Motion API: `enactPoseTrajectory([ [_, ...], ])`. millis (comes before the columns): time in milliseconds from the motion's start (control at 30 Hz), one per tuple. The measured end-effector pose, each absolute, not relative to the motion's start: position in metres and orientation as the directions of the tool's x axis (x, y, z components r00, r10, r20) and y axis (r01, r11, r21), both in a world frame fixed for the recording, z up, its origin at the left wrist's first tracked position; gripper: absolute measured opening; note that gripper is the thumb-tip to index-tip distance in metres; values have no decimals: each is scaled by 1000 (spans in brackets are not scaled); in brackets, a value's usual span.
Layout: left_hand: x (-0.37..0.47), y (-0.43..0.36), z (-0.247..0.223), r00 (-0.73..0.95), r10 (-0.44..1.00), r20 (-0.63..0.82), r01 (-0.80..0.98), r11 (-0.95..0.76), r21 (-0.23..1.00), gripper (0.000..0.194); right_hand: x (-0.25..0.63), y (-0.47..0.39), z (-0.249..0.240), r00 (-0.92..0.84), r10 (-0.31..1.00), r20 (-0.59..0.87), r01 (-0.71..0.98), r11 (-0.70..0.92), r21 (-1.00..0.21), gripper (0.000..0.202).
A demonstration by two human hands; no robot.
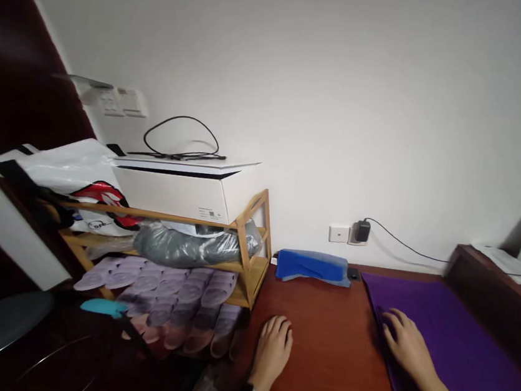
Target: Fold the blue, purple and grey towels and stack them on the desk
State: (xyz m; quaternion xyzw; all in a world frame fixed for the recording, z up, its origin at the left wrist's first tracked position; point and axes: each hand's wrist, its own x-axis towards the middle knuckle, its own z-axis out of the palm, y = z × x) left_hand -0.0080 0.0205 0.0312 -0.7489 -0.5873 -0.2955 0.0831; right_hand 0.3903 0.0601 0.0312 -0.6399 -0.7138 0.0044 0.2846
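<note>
My left hand (pixel 273 351) lies on the reddish-brown tabletop (pixel 317 359), palm down, near its left edge. Its fingers point forward and hold nothing that I can see. Over the left edge of a flat purple mat (pixel 454 349) rests my right hand (pixel 406 344), fingers loosely stretched and a little apart. A blue folded packet or cloth (pixel 312 267) lies at the back of the table against the wall, beyond both hands.
Left of the table stands a wooden rack (pixel 248 244) with lilac slippers (pixel 170 282), a grey plastic-wrapped bundle (pixel 189 247) and a white box (pixel 176 192) under a black cable (pixel 184 118). A black plug (pixel 363 230) sits in the wall; a raised dark ledge (pixel 494 291) borders the right.
</note>
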Motion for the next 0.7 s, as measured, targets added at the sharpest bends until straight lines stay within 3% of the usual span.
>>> enactPoseTrajectory([
  [67, -8, 22, 25, 145, 833, 535, 919, -314, 240, 27, 355, 103, 44, -36, 936, 351, 842, 218, -494, 41],
  [167, -6, 22, 22, 137, 845, 517, 906, -318, 281, 28, 305, 167, 53, 89, 971, 222, 759, 79, -646, 36],
  [400, -6, 20, 24, 102, 867, 488, 891, -298, 342, 26, 258, 226, 58, 338, 918, 209, 704, -99, -703, 39],
  [567, -7, 19, 25, 90, 857, 507, 883, -304, 357, 26, 230, 211, 116, 271, 897, 351, 606, 124, -785, 54],
  [700, -15, 17, 32, 65, 807, 587, 856, -347, 383, 31, 217, 156, 198, 134, 848, 513, 486, 395, -779, 49],
])
